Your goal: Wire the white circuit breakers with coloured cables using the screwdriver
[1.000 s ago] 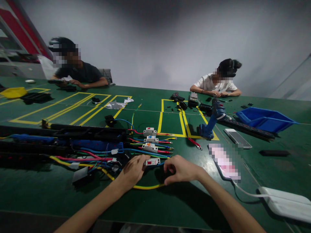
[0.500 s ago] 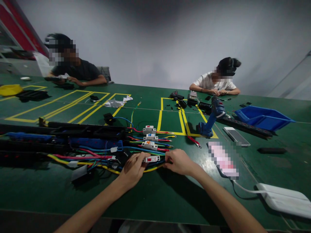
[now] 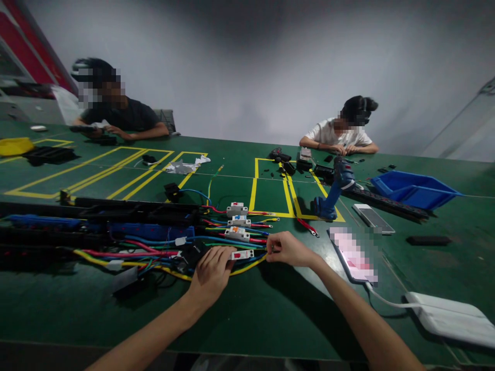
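My left hand (image 3: pixel 212 267) lies over the wire bundle with its fingers together, against the left end of the nearest white breaker (image 3: pixel 243 255) with a red switch. My right hand (image 3: pixel 285 249) is pinched at the right ends of the wires, by the tip of the yellow wire (image 3: pixel 247 268); what sits between its fingertips is too small to tell. Behind the hands, more white breakers lie in a column, among them one with an orange switch (image 3: pixel 236 234). Long black strips (image 3: pixel 135 210) and a blue strip (image 3: pixel 149 230) stretch left, with coloured wires coming from them.
A blue power drill (image 3: pixel 334 190) stands right of the breakers, near a blue bin (image 3: pixel 415 189). Two phones, one lit (image 3: pixel 353 255), and a white power bank (image 3: pixel 450 317) lie at right. Two people sit across the green table (image 3: pixel 232 322).
My right hand has shifted slightly right and up along the wire ends. My left hand stays by the breaker, its fingers a little flatter. The view has moved slightly.
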The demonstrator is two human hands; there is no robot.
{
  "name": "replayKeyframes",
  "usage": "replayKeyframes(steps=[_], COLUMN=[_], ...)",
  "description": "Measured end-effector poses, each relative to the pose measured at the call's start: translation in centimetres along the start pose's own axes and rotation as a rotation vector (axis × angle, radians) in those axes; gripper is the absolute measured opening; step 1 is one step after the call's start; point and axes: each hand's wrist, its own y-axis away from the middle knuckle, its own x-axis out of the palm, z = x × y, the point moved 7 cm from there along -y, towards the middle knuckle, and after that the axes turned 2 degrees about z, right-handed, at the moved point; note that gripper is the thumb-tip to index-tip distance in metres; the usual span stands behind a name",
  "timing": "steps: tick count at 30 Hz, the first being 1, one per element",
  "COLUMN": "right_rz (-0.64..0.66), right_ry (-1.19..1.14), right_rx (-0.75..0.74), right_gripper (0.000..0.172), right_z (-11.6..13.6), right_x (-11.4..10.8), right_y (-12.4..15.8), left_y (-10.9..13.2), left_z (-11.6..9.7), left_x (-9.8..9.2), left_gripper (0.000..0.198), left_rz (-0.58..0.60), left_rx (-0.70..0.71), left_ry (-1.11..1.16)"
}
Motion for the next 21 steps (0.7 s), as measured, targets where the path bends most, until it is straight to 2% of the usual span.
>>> replayKeyframes(steps=[3,5,9,11,13,15,16,18,19,21], right_rz=[-0.049,-0.232,-0.881,-1.200,-1.563,-1.870,-1.945,-1.977,-1.950,-1.800], right_ry=[-0.157,-0.200,-0.103,-0.043,0.054,0.149,0.166,0.045,-0.087,-0.414], right_rx=[-0.053,-0.082,-0.118,-0.144,-0.111,-0.028,0.008,0.027,0.040,0.024], right_gripper=[0.024,0.026,0.023,0.023,0.027,0.037,0.044,0.060,0.068,0.079], right_z=[-0.1,-0.1,0.1,0.4,-0.1,-1.7,-3.0,-6.7,-9.0,-13.3], right_x=[-3.1,-6.8,-15.9,-19.2,-21.3,-22.1,-22.4,-23.2,-23.7,-24.4], right_y=[-0.3,-0.6,1.0,3.0,5.9,8.5,9.3,10.1,10.1,9.0], left_y=[0.1,0.1,0.2,0.2,0.2,0.2,0.2,0.2,0.1,0.0], left_z=[-0.1,0.0,0.3,0.4,0.7,0.9,1.0,1.2,1.2,1.3], left_x=[0.3,0.5,0.7,0.7,0.6,0.5,0.6,0.8,0.9,1.0], left_gripper=[0.018,0.018,0.019,0.021,0.024,0.027,0.027,0.026,0.025,0.025], left_rz=[-0.003,-0.011,-0.014,-0.005,-0.004,0.000,0.006,0.022,0.030,0.036], left_rx=[0.023,0.029,0.046,0.059,0.059,0.063,0.069,0.088,0.096,0.103], left_ry=[-0.022,-0.035,-0.019,0.008,0.028,0.040,0.047,0.063,0.071,0.085])
